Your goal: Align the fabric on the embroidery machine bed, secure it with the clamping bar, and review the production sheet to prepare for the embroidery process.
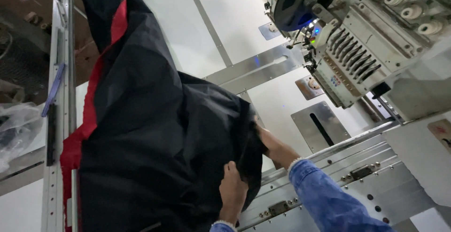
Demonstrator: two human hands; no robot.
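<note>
A large black garment with a red stripe [141, 128] lies spread over the white machine table [197, 30]. My left hand [233, 189] grips a fold of the black fabric near its lower edge, fingers closed on it. Next to it, my right hand [275, 148], in a blue denim sleeve, reaches under the fabric's right edge; its fingers are hidden by the cloth. The red stripe runs down the garment's left side.
An embroidery machine head [357, 58] with a dark reel, needle bars and thread spools stands at the upper right. A metal frame rail [338, 175] crosses the lower right. Metal plates sit in the table top. A clear plastic bag [16, 128] lies at the left.
</note>
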